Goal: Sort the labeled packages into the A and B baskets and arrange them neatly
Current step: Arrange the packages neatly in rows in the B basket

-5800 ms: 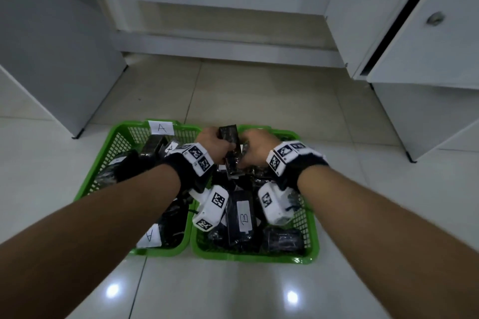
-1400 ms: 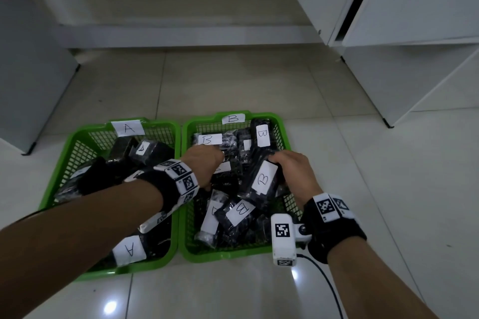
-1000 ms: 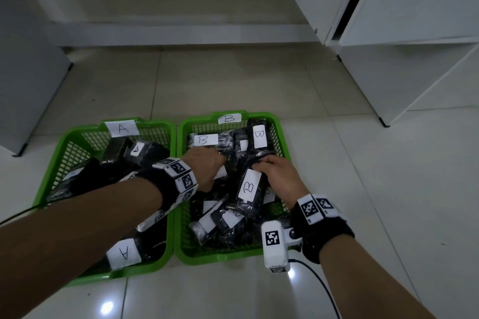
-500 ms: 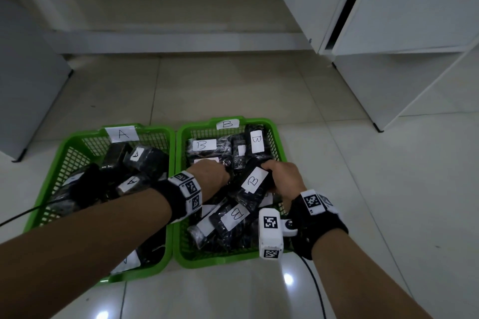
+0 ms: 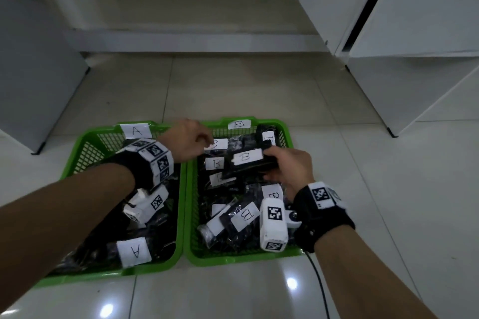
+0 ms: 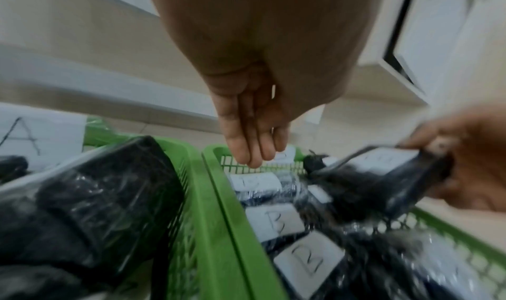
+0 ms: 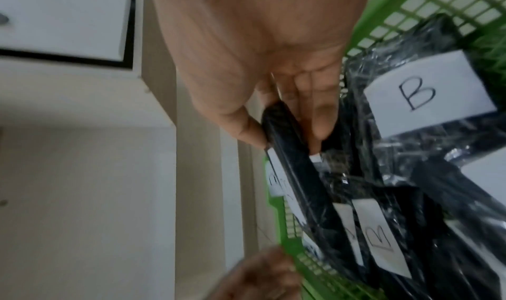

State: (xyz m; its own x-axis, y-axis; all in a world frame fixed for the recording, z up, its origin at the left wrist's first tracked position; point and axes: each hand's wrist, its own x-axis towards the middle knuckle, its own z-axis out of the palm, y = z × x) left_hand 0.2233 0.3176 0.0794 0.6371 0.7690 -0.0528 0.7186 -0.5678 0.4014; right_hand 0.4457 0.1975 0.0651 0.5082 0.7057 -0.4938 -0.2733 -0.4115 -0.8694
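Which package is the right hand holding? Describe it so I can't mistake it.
Find the right-hand green basket, tagged B on its far rim. Above its far half, the right hand grips a black wrapped package by one end. Unlike its neighbours, it is lifted above the pile, its B label facing up.

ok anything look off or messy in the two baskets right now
No wrong label shows in either basket. The B basket is untidy, though: its packages lie crisscrossed at mixed angles, and the right hand holds one B package above the pile.
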